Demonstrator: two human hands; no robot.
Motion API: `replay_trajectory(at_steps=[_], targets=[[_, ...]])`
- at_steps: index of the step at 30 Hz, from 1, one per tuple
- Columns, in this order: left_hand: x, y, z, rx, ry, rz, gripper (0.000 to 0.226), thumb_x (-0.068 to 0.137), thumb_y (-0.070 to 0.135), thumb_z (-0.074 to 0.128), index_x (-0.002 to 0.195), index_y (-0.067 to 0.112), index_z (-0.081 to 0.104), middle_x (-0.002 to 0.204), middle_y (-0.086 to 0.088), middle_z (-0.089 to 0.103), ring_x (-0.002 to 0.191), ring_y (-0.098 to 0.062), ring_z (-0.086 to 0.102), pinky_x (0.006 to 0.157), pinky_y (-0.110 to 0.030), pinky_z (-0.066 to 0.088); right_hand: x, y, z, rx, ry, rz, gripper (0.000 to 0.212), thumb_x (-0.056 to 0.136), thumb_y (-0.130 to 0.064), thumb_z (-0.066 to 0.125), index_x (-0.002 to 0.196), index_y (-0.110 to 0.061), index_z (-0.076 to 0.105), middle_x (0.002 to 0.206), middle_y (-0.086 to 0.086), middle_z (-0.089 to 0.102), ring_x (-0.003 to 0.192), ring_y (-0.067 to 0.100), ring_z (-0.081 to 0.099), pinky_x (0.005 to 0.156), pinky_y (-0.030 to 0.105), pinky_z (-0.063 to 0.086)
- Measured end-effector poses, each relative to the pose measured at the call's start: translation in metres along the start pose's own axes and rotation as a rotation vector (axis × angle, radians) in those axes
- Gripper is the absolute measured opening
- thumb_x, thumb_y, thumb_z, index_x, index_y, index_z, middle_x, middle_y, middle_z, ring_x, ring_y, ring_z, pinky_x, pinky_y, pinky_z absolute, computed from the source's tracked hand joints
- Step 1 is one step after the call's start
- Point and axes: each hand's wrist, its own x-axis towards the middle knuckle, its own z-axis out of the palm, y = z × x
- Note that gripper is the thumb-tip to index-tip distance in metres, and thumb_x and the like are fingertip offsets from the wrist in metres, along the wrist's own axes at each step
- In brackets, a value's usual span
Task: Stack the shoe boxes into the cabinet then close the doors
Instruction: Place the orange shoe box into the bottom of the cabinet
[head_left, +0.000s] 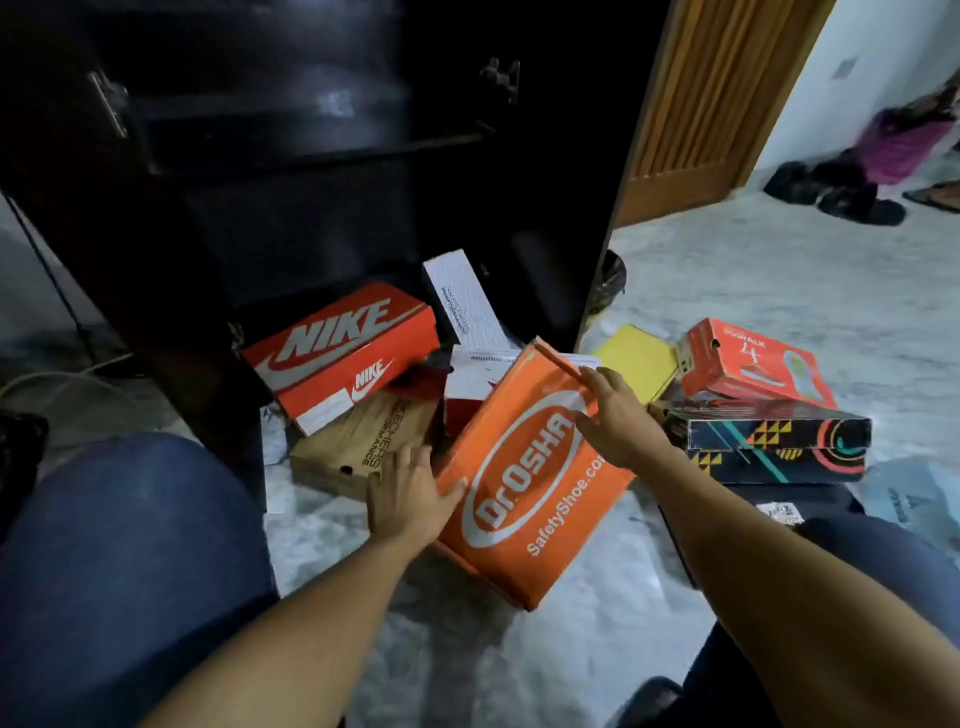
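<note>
We have the orange Dr.OSHA safety-shoe box (524, 478) tilted on the floor in front of the open black cabinet (311, 156), and we press it between two flat, spread palms: our left hand (410, 493) lies against its near-left edge, our right hand (618, 421) against its upper-right side, fingers open, not curled under anything. That is a squeeze hold with nothing beneath the box, so we judge the main risk is that it slips or rotates out as we lift, especially if the lid, whose far corner looks slightly raised, gives way under the pressure. The way in is also crowded: the red Nike box (343, 348) rests askew over a brown Skechers box (358, 441) at the cabinet mouth, with a white box (462, 301) leaning behind and a red-and-white box (472, 384) just beside our load. Pushing forward could knock that heap further out of order or jam the bottom shelf. The patterned dark box (774, 441) and the red box (748, 364) on it sit near our right forearm and could be nudged. Boxes left protruding would stop the doors closing.
</note>
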Motion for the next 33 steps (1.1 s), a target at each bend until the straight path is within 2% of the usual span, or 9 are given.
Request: replay_trajectory(at_steps=[4,7,9,13,19,25,29,33], targets=[[-0.031,0.004,0.031,-0.092,-0.040,-0.129,0.096,0.076,0.075,0.059,0.150,0.021,0.031,0.157,-0.006,0.029,0.142,-0.029,0.029,0.110,-0.051,0.035,-0.017,0.009,-0.006,-0.030,-0.048,0.028,0.081,0.091,-0.036,0.065,0.156,-0.018,0.020,0.158,0.014,0.026,0.143,0.036,0.032,0.111,0.052,0.039],[-0.043,0.006,0.052,-0.180,-0.079,-0.223,0.110,0.073,0.075,0.064,0.155,0.020,0.017,0.162,-0.009,0.019,0.147,-0.032,0.021,0.114,-0.055,0.029,-0.023,0.017,-0.006,-0.025,-0.082,0.043,0.085,0.087,-0.028,0.070,0.156,-0.019,0.020,0.153,0.015,0.030,0.138,0.037,0.038,0.108,0.051,0.042],[-0.044,0.005,0.062,-0.214,-0.112,-0.255,0.120,0.070,0.077,0.066,0.157,0.019,0.007,0.164,-0.010,0.010,0.150,-0.034,0.015,0.116,-0.056,0.024,-0.019,0.017,-0.006,-0.028,-0.082,0.058,0.088,0.085,-0.031,0.072,0.155,-0.024,0.020,0.152,0.014,0.033,0.135,0.038,0.041,0.107,0.057,0.042],[-0.044,0.001,0.074,-0.317,-0.157,-0.351,0.136,0.061,0.079,0.072,0.157,0.017,-0.003,0.166,-0.013,0.002,0.151,-0.036,0.010,0.118,-0.057,0.018,-0.010,0.012,0.005,-0.081,-0.062,0.054,0.091,0.084,-0.046,0.070,0.154,-0.031,0.015,0.156,0.010,0.029,0.141,0.037,0.035,0.112,0.067,0.025],[-0.040,0.000,0.078,-0.388,-0.211,-0.436,0.141,0.058,0.083,0.071,0.156,0.016,-0.006,0.165,-0.015,0.008,0.147,-0.039,0.021,0.117,-0.057,0.021,0.005,0.003,0.015,-0.092,0.006,0.054,0.089,0.086,-0.049,0.069,0.153,-0.035,0.012,0.158,0.008,0.028,0.144,0.035,0.031,0.112,0.071,0.021],[-0.039,0.000,0.082,-0.491,-0.253,-0.490,0.137,0.059,0.079,0.074,0.156,0.020,-0.003,0.154,-0.013,0.037,0.138,-0.041,0.039,0.115,-0.057,0.023,0.008,-0.003,0.017,-0.094,0.014,0.068,0.090,0.086,-0.049,0.070,0.154,-0.034,0.013,0.158,0.007,0.028,0.143,0.035,0.032,0.113,0.069,0.022],[-0.042,0.003,0.080,-0.631,-0.234,-0.490,0.135,0.063,0.071,0.077,0.157,0.022,-0.006,0.152,-0.011,0.043,0.136,-0.037,0.045,0.109,-0.053,0.038,0.007,-0.003,0.014,-0.096,0.010,0.067,0.093,0.082,-0.051,0.072,0.153,-0.035,0.014,0.157,0.005,0.032,0.140,0.033,0.036,0.109,0.066,0.032],[-0.050,0.002,0.072,-0.679,-0.179,-0.500,0.139,0.061,0.066,0.083,0.158,0.025,-0.008,0.152,-0.010,0.043,0.138,-0.036,0.044,0.108,-0.053,0.038,0.005,-0.009,0.011,-0.133,0.004,0.051,0.097,0.078,-0.058,0.071,0.154,-0.034,0.015,0.154,0.002,0.036,0.135,0.030,0.042,0.100,0.060,0.046]])
